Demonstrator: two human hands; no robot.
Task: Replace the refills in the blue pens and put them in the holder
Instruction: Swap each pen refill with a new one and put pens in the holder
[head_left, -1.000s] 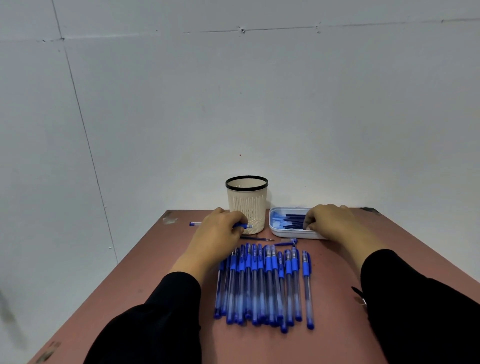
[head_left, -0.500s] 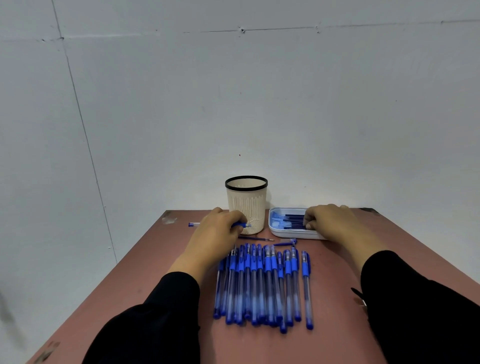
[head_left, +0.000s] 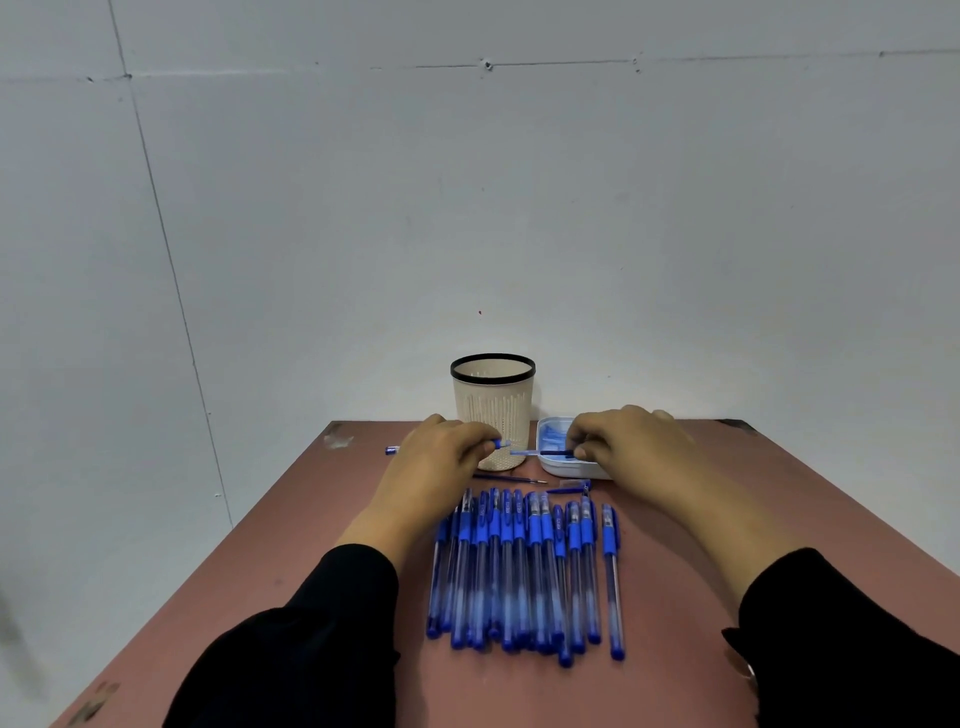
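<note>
The left hand (head_left: 434, 470) pinches a pen (head_left: 498, 444) between thumb and fingers; the blue end shows just past the fingertips, in front of the holder's base, and the other end (head_left: 392, 450) pokes out beyond the far side of the hand. The right hand (head_left: 631, 447) pinches a refill (head_left: 540, 453) by its dark end, its pale tip pointing toward the left hand, close to the pen's end but not touching it. Both hands are curled, fingers pressed together around what they hold.

Under the right hand's fingers sits a white tray (head_left: 563, 470) with more blue refills (head_left: 553, 434) inside; the hand covers most of its right side. Just beyond the left hand's fingertips stands the holder (head_left: 492, 410), a cream cup with a black rim, upright, touching or nearly touching the tray's left edge. Whether anything is inside it cannot be told.

Between the two hands and nearer the person, a loose thin refill (head_left: 509, 479) lies on the table, and a small blue part (head_left: 571, 488) lies just beside the tray's near edge. Nearer still, between the wrists, a row of blue pens (head_left: 524, 571) lies side by side, packed and partly overlapping, with one pen (head_left: 612, 577) a little apart toward the right wrist.

Black sleeves (head_left: 311, 639) cover both forearms. All of this rests on a reddish-brown table (head_left: 691, 587) set against a plain grey wall (head_left: 467, 208).
</note>
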